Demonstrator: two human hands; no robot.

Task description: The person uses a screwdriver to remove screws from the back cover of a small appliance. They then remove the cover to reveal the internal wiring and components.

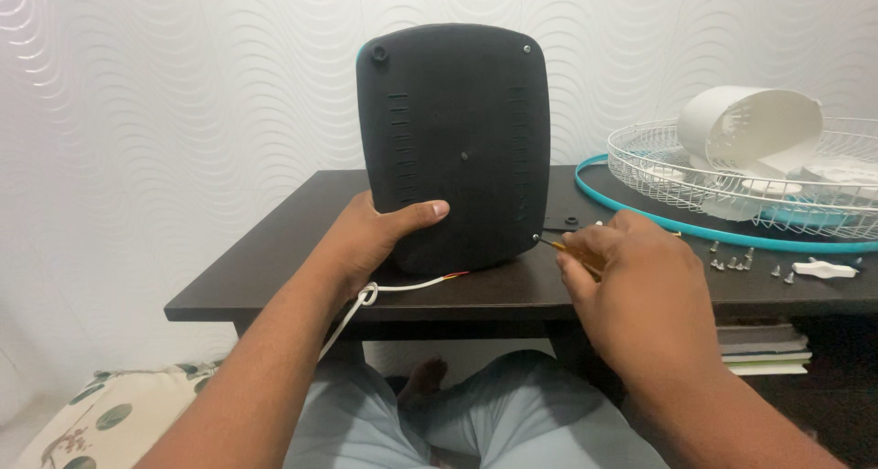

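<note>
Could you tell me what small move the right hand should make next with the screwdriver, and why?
Probably turn the screwdriver in place. Its tip already sits at the screw in the lower right corner of the black panel, held by the right hand, while the left hand steadies the panel upright on the dark table. Which way to turn cannot be told from here.

Only one camera is looking here. It is sitting on the person's head and is pointing forward and a little down. It is looking over the dark table (274, 277) toward the white wavy wall (183, 112). It is staying close, so both arms are reaching in from the bottom edge, with the lap showing below.
</note>
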